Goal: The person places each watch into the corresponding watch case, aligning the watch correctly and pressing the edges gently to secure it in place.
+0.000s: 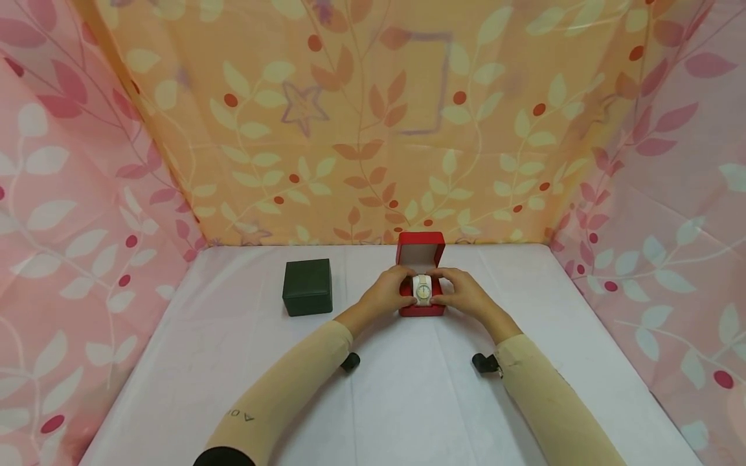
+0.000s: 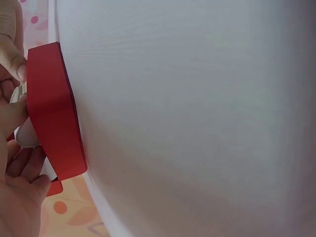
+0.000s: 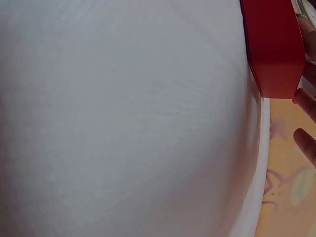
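Observation:
A red box [image 1: 421, 310] stands open at the middle of the white table [image 1: 408, 395], its lid [image 1: 421, 249] upright at the back. A white watch [image 1: 422, 289] with a pale dial sits in it. My left hand [image 1: 386, 294] pinches the watch from the left, and my right hand [image 1: 463, 294] pinches it from the right. In the left wrist view the red box [image 2: 52, 108] shows side-on with the left hand [image 2: 19, 197] curled at its rim. The right wrist view catches the red box [image 3: 271, 44] and two fingertips [image 3: 307, 101] beside it.
A closed dark green box [image 1: 307, 286] sits on the table left of the red box, a hand's width from my left wrist. Leaf-patterned cloth walls [image 1: 373, 129] close in the back and both sides.

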